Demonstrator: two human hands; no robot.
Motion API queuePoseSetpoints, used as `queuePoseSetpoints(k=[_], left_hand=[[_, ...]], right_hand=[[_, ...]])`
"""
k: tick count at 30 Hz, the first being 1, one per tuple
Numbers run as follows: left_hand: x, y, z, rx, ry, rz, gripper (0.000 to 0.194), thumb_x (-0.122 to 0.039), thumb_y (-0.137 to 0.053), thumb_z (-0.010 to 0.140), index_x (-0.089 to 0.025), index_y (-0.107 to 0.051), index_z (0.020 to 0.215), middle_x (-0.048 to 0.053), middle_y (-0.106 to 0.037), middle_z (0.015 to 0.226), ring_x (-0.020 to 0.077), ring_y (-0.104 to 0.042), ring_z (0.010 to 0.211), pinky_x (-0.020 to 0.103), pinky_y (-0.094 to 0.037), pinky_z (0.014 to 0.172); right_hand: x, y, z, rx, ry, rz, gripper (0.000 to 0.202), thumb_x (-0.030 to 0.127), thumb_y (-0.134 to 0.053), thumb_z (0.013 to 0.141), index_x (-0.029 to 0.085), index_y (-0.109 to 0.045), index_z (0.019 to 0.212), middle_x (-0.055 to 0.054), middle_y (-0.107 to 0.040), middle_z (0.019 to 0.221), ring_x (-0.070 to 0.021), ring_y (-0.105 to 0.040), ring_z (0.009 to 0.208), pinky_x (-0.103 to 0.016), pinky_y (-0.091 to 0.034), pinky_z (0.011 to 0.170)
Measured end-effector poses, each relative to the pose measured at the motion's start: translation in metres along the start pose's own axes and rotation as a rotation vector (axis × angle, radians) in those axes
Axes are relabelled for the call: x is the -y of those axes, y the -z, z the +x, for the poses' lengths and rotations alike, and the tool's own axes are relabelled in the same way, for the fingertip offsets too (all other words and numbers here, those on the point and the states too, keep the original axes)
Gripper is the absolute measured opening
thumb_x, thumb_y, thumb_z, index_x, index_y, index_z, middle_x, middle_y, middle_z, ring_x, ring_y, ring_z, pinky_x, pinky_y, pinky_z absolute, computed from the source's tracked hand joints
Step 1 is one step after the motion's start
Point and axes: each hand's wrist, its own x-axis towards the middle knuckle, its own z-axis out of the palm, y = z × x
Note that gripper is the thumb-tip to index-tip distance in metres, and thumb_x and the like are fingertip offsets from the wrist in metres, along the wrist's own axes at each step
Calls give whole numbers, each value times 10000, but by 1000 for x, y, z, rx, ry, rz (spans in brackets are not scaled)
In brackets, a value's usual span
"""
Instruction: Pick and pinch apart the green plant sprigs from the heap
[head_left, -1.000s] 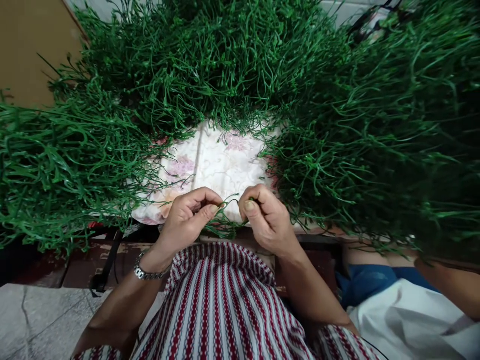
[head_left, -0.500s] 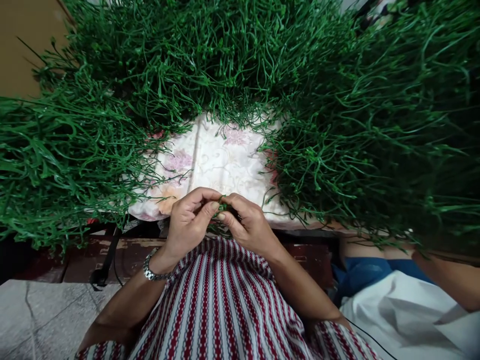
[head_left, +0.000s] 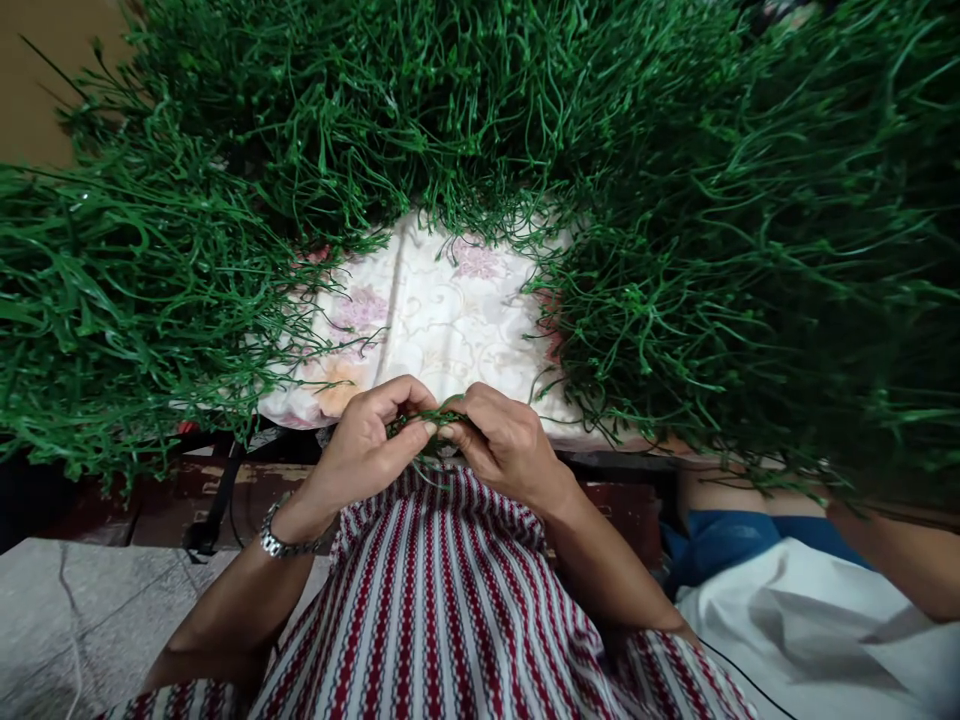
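Several thin green stems (head_left: 444, 416) lie across the gap between my two hands, low over the front edge of a floral tablecloth (head_left: 450, 310). My left hand (head_left: 375, 440) pinches them between thumb and fingers. Close beside it, my right hand (head_left: 510, 438) is closed on the same stems from the other side. Loose ends hang beneath the fingers. What exactly is joined or held inside the fingertips is hidden. Around the cloth lie thick heaps of similar green stems with small branched tips: a left heap (head_left: 142, 310), a back heap (head_left: 465, 100) and a right heap (head_left: 690, 270).
Dark red wooden furniture (head_left: 277, 490) shows below the table edge. At the right sits another person, with blue shorts (head_left: 727, 545) and a white cloth (head_left: 810, 620) in view. A pale floor (head_left: 112, 620) lies at lower left.
My hands have drawn slightly apart, and more of the green stems shows between them. The left wrist has shifted a little left. The view has tilted slightly.
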Motion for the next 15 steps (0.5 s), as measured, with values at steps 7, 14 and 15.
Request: queuePoseSetpoints(k=[7, 14, 15], left_hand=[[-7, 14, 2, 270, -159, 299, 91, -131, -513, 791, -162, -527, 707, -33, -474, 619, 88, -427, 578, 211, -330, 552], [-10, 7, -7, 335, -615, 521, 240, -25, -425, 766, -175, -465, 583, -9, -435, 551, 131, -384, 571, 283, -325, 586], [-10, 5, -9, 352, -638, 535, 250, -15, -420, 756, -177, -449, 569, -8, -430, 546, 132, -377, 564, 287, -323, 580]], right_hand=[[2, 11, -1, 203, 121, -130, 145, 224, -433, 921, 158, -530, 835, -10, -503, 682, -114, -447, 590, -235, -343, 544], [16, 25, -2, 427, 173, -173, 173, 195, -406, 858, 180, -490, 708, 1, -478, 635, -111, -399, 526, -250, -294, 479], [17, 26, -3, 454, 184, -166, 162, 175, -408, 837, 183, -486, 695, 3, -477, 628, -112, -399, 525, -252, -294, 480]])
